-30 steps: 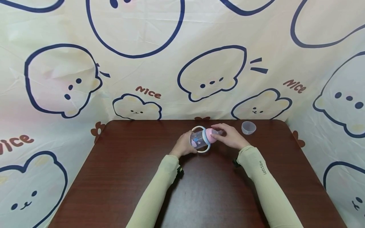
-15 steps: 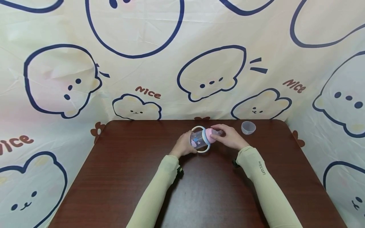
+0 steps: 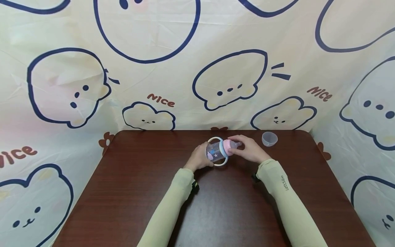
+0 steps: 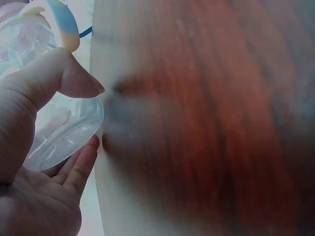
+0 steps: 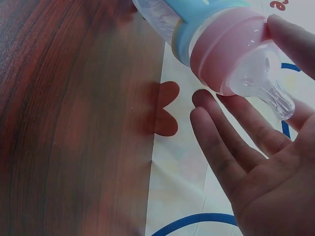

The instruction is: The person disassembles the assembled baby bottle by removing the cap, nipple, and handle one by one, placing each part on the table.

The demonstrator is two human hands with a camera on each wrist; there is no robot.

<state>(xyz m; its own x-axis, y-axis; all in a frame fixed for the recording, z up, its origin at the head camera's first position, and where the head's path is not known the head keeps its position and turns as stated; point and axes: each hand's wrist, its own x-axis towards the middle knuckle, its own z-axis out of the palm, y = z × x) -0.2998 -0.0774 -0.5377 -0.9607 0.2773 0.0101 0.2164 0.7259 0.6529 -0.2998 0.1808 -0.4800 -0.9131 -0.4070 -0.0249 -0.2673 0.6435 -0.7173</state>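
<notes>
A clear baby bottle [image 3: 214, 152] is held tilted above the table, its teat end toward the right. It has a blue collar with two white handles and a pink screw ring [image 5: 221, 54] round a clear teat [image 5: 261, 78]. My left hand [image 3: 198, 157] grips the bottle's body near its base; in the left wrist view the thumb and fingers curl round the clear base [image 4: 69, 132]. With thumb and fingertips my right hand [image 3: 248, 149] pinches the pink ring, the teat pointing toward its palm.
A small clear cap [image 3: 270, 139] shaped like a cup rests near the table's back edge, right of my right hand. The dark wooden table [image 3: 222, 206] meets a cartoon-printed cloth [image 3: 185, 79] at the back and sides.
</notes>
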